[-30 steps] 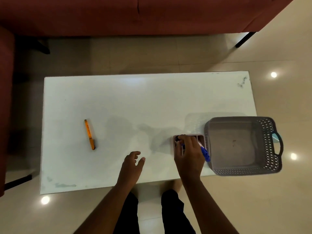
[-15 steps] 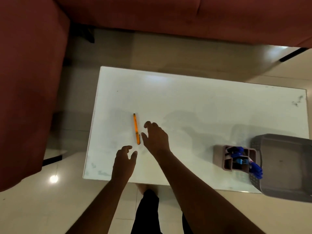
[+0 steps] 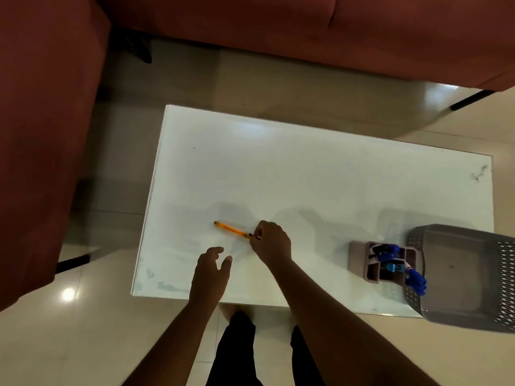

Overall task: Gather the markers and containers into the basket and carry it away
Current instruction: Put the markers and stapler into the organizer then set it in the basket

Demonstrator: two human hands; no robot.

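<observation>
now right hand (image 3: 271, 243) pinches orange marker (image 3: 231, 229).

You see a glossy white desk (image 3: 320, 174), smooth and catching the ceiling light, smudged along its near-left edge. At its right end the grey basket (image 3: 471, 274) looks like matt plastic with perforated lattice walls; just left of it the mauve holder (image 3: 362, 260) is smooth plastic. The floor (image 3: 55, 344) round the desk is polished tile, the sofa (image 3: 278, 26) beyond it matt red cloth
</observation>
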